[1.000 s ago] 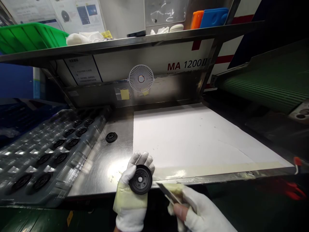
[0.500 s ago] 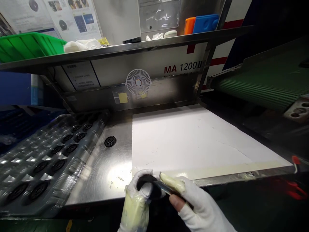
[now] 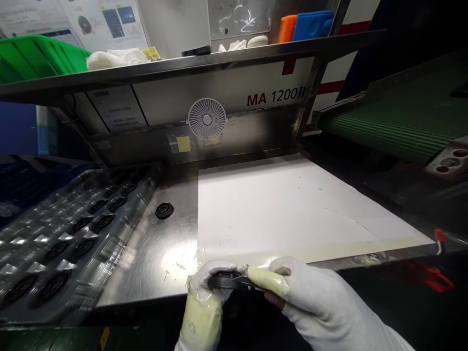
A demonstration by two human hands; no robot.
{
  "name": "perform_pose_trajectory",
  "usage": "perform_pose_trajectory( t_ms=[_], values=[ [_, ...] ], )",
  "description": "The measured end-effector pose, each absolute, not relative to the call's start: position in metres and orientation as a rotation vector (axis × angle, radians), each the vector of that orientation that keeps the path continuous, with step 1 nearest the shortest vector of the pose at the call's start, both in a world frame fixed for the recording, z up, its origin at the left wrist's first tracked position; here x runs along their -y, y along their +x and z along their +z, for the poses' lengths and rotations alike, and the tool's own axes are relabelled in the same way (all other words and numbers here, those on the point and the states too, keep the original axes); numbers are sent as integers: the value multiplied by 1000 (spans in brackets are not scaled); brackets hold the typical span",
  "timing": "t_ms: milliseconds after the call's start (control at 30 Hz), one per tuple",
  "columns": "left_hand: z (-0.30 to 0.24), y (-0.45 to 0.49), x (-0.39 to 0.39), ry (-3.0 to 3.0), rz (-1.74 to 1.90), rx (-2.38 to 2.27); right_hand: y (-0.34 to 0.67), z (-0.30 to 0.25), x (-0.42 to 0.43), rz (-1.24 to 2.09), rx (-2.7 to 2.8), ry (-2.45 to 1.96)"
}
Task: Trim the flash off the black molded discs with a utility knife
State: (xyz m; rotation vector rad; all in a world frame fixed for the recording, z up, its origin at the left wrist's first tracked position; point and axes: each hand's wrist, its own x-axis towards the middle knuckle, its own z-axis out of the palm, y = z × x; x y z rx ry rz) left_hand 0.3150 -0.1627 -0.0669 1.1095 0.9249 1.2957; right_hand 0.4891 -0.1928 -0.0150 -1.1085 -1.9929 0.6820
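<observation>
Low over the bench's front edge, my left hand (image 3: pixel 208 292), in a white glove with yellow tape, grips a black plastic part (image 3: pixel 228 280) that looks curved and is seen nearly edge-on. At the part's right end is my right hand (image 3: pixel 296 287), also gloved, with yellow tape on one finger and a bare thumb tip beneath. Its fingers are closed on the part's edge; whether they also hold a small tool is hidden. On the steel bench, left of the white sheet, lies a black ribbed round part (image 3: pixel 164 210).
At left, a clear plastic tray (image 3: pixel 120 234) holds several black round parts in its pockets. A white sheet (image 3: pixel 285 209) covers much of the bench. Above stands a shelf (image 3: pixel 175 69) with a green bin (image 3: pixel 40 58); a small fan (image 3: pixel 207 119) hangs below. A green conveyor (image 3: pixel 387 129) is at right.
The black part has turned from showing its rounded side to nearly edge-on. My right hand has moved slightly right and rolled over, with its thumb now tucked underneath. The camera view has shifted slightly.
</observation>
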Motion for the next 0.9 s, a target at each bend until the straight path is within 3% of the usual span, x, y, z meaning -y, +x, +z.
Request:
perform_pose_trajectory(
  t_ms=[900],
  values=[
    [-74, 312, 166, 1035, 1217, -902, 488, -13, 198, 739, 2058, -1087]
  ],
)
